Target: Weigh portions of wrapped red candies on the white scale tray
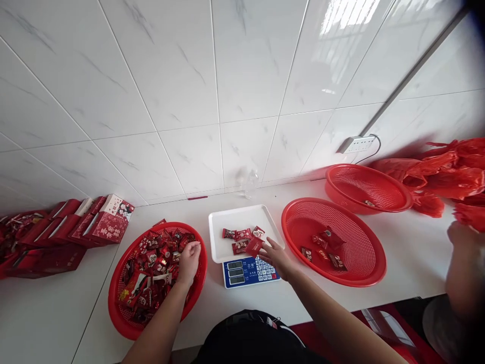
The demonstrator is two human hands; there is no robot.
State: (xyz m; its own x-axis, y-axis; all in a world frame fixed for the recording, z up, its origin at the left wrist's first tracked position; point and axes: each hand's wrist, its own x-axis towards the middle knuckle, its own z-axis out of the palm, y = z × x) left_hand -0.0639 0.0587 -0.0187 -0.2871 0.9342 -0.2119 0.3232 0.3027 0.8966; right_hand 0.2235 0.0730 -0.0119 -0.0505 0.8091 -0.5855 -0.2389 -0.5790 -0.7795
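Candy packets (151,270) in red wrappers were heaped in a red basket (122,323) at about eight o'clock on the white bench (409,253). The left hand (188,262) was lowered into that heap at the basket's two o'clock side, fingers curled down among the wrappers; whether a packet was actually gripped could not be told. The right hand (276,258) was stretched toward the white scale tray (220,242), and a single red packet (253,246) was pinched at its fingertips, right over the tray's four o'clock corner. A few loose packets (242,235) were seen lying on the tray at its centre. The blue keypad (248,271) of the scale was found just below the tray, at six o'clock from it, partly covered by the right hand.

A second red basket (364,273) was placed at three o'clock from the scale, with several packets scattered inside. A third red basket (394,202) was set beyond it at one o'clock, almost bare. Red plastic bags (450,172) were piled at the far three o'clock edge. Red gift boxes (91,222) were lined up at ten o'clock against the tiled wall (189,76). Another person's hand (464,237) was visible at the right edge.
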